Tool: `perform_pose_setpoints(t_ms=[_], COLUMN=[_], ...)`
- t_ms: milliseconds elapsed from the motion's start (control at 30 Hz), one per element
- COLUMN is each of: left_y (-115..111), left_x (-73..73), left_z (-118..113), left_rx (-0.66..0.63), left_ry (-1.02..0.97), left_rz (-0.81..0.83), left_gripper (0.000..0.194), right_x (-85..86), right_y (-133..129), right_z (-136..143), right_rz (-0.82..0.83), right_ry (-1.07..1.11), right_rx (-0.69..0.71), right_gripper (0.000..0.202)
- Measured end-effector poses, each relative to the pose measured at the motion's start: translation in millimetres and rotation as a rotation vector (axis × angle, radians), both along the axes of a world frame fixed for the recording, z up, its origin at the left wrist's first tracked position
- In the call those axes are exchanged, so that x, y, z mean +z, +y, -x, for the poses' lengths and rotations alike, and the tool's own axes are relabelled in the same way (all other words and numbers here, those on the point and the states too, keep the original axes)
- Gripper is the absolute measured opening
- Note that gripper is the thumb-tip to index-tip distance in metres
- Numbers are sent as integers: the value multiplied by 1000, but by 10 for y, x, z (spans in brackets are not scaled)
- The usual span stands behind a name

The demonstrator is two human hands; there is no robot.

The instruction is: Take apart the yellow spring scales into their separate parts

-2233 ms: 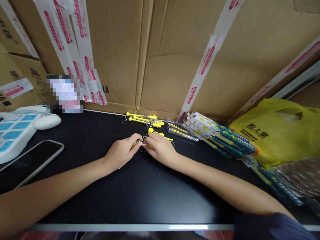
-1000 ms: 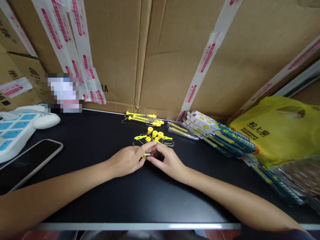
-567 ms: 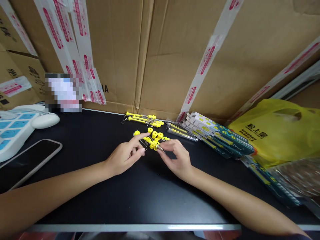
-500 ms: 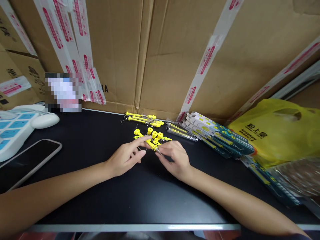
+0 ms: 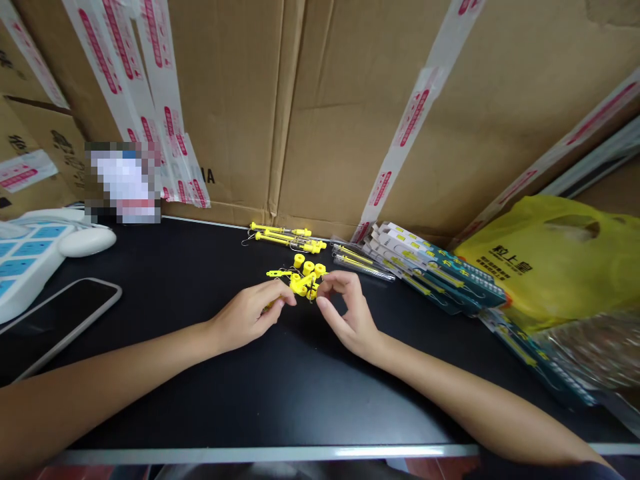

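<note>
In the head view my left hand (image 5: pixel 257 308) is closed, its fingers curled round a yellow rod-like piece (image 5: pixel 270 305), mostly hidden by the hand. My right hand (image 5: pixel 350 317) has thumb and forefinger curved together at the right side of a small heap of yellow plastic parts (image 5: pixel 300 285). What its fingertips pinch, if anything, is too small to make out. Several short yellow caps (image 5: pixel 309 268) with holes lie in and behind the heap, among thin wire hooks. A flat yellow piece (image 5: pixel 279 273) points left from it.
Behind the heap lie several yellow rods with wire hooks (image 5: pixel 290 240). Clear-wrapped rods (image 5: pixel 363 263), stacked printed packs (image 5: pixel 425 267) and a yellow plastic bag (image 5: pixel 560 260) stand right. A phone (image 5: pixel 60 323) and white power strip (image 5: pixel 35 257) lie left. Cardboard (image 5: pixel 320 120) rises behind the black table (image 5: pixel 300 400).
The long yellow rod that lay between both hands no longer spans them. My left fingers have curled in, and my right fingertips have come to the edge of the heap.
</note>
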State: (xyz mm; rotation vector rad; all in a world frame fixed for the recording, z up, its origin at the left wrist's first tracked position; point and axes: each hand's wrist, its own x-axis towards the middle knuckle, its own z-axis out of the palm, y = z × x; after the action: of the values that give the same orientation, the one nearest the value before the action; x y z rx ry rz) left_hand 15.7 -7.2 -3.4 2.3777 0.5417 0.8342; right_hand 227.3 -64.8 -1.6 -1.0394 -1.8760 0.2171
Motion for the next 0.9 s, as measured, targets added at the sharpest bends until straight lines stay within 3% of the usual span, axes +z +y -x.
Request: perform_pose_setpoints(t_ms=[67,167,300,567,733,900], left_y=[-11,-30,-37,-13,13,49], left_x=[17,43,31,-23,-28,-6], left_z=[3,5,4,2,5,15], left_rx=[-4,-9,-30,17,159,212], left_ry=[10,15,29,-43,-31,-16], left_rz=[12,27,88,89,82,79], left_gripper=[13,8,7,7,12,24], right_x=[-5,1,8,-21,-36,-24], right_y=[10,17,26,61,80,78], right_z=[14,31,43,42,31,47], right_rz=[89,166,185,186,314,542], right_ry=[55,14,-52,-32,147,432], right_rx=[13,5,-2,37,45,177], right_gripper=[31,23,8,12,16,20])
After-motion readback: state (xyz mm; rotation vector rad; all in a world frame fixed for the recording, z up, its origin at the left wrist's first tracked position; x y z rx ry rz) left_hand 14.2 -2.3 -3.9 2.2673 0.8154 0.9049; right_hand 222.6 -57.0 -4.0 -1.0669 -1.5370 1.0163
